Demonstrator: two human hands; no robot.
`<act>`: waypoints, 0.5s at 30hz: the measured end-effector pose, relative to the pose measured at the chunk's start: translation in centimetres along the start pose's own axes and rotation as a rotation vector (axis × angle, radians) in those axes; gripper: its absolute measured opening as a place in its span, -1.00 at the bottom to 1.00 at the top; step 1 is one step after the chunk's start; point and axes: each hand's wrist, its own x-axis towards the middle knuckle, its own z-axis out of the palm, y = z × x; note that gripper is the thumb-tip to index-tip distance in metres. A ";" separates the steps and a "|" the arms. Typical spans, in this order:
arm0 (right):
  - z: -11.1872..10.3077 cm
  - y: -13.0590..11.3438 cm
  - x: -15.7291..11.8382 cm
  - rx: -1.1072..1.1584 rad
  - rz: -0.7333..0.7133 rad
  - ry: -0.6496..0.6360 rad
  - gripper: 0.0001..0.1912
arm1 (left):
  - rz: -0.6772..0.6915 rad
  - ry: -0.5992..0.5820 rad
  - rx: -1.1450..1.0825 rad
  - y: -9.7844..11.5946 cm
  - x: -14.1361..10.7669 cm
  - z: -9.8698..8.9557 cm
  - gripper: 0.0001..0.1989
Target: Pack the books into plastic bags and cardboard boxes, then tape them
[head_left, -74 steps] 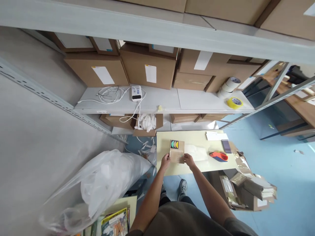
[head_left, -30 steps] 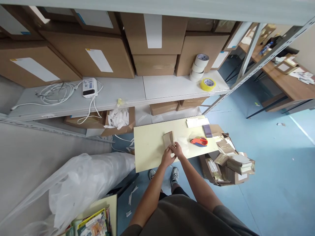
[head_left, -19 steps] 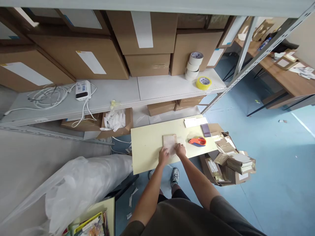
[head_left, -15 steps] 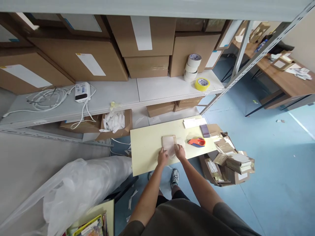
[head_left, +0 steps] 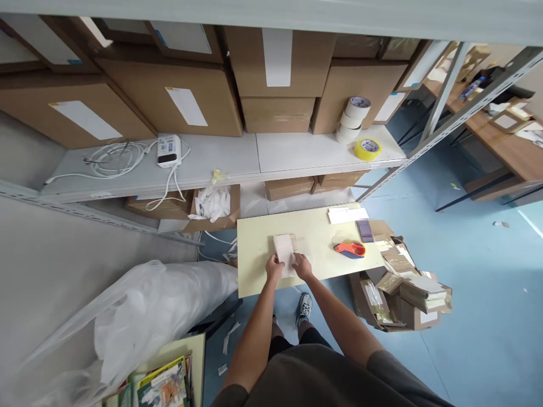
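A pale, flat, book-sized packet [head_left: 284,251] lies over the cream tabletop [head_left: 254,237], with a strip of brown showing at its right edge. My left hand [head_left: 275,267] grips its lower left edge, thumb on top. On the other side, my right hand [head_left: 302,266] pinches the lower right edge. A faint clear film seems to lie just right of the packet, though its outline is hard to make out. Further right on the same tabletop rests an orange and blue tape dispenser [head_left: 350,249], near white paper slips [head_left: 345,215] and a blurred-out dark purple item [head_left: 365,230].
Cardboard boxes [head_left: 280,65] fill the shelf ahead, with white tape rolls [head_left: 353,120] and a yellow tape roll [head_left: 367,148]. A carton of crumpled white paper [head_left: 212,204] sits below. Scrap cardboard [head_left: 403,288] is piled right; a large plastic-wrapped bundle [head_left: 161,316] lies left.
The packet has turned slightly and shows a narrower pale face. My left hand has moved to its left edge, while my right hand has shifted a little down. The camera view has swung left.
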 end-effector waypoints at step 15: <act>-2.2 0.6 2.2 0.315 -0.130 -0.160 -0.56 | 0.365 0.016 0.239 4.7 -4.9 3.1 -0.19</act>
